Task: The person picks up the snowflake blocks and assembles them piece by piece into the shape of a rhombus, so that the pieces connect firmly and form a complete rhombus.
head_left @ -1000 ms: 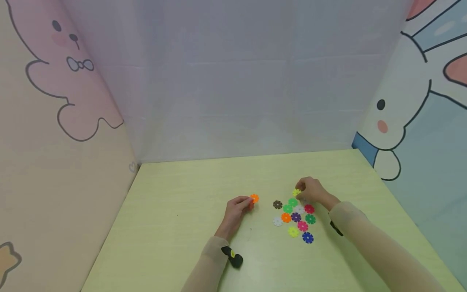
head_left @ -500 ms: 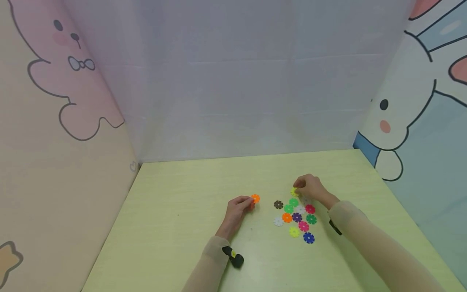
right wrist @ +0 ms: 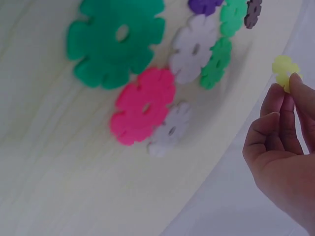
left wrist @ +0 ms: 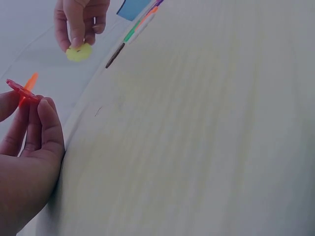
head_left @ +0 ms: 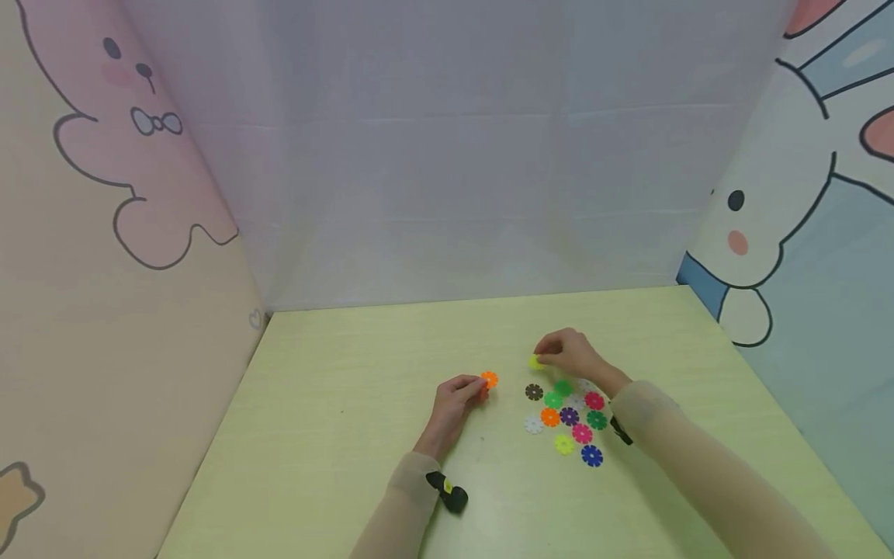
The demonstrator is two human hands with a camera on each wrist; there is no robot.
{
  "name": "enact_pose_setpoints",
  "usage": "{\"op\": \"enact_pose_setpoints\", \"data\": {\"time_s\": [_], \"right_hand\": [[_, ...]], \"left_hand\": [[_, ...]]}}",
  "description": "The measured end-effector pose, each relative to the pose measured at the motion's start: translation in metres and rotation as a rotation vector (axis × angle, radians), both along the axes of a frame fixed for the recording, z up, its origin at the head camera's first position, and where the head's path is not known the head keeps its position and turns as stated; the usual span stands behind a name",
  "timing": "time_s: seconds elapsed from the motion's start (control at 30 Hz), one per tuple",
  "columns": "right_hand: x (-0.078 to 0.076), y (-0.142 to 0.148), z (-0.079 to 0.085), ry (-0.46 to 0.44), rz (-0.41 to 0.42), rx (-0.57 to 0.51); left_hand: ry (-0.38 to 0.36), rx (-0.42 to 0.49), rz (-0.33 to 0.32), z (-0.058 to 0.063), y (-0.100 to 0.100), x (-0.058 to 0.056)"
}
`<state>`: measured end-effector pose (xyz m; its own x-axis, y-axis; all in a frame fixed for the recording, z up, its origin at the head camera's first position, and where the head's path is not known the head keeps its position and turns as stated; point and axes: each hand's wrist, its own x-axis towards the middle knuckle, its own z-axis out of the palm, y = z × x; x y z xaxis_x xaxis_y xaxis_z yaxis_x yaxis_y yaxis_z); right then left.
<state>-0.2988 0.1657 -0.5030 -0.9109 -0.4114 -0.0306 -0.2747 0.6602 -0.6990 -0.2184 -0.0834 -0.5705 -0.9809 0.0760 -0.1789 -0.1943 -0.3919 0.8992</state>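
Observation:
My left hand (head_left: 451, 407) pinches a red snowflake disc (left wrist: 23, 92) joined crosswise to an orange snowflake disc (head_left: 490, 379). Between thumb and fingertips, my right hand (head_left: 574, 354) holds a yellow snowflake disc (right wrist: 285, 66) above the table, to the right of the orange one. Closest below the right hand in the head view are a brown disc (head_left: 534, 392) and a green disc (head_left: 563, 387). The right wrist view shows a pink-red disc (right wrist: 142, 107) overlapping a white disc (right wrist: 172, 129) on the table.
Several more notched discs lie loosely grouped on the pale yellow table (head_left: 314, 435), among them a purple disc (head_left: 569, 417), a blue disc (head_left: 592, 456) and a second yellow disc (head_left: 564, 445). A pale curtain (head_left: 447, 171) stands behind the table, with cartoon-printed walls on both sides.
My right hand has lifted the yellow disc away from the group and carried it left, toward my left hand. The left hand stays in place with its joined discs.

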Motion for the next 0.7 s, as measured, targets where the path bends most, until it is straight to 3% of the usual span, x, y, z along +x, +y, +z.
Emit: {"op": "enact_pose_setpoints", "data": {"time_s": [0.33,0.7], "right_hand": [[0.006,-0.028,0.001,0.008,0.043,-0.077],[0.010,-0.045,-0.007,-0.006,0.174,-0.151]], "left_hand": [[0.000,-0.007,-0.002,-0.001,0.003,-0.002],[0.042,-0.040,-0.002,-0.001,0.002,0.001]]}}
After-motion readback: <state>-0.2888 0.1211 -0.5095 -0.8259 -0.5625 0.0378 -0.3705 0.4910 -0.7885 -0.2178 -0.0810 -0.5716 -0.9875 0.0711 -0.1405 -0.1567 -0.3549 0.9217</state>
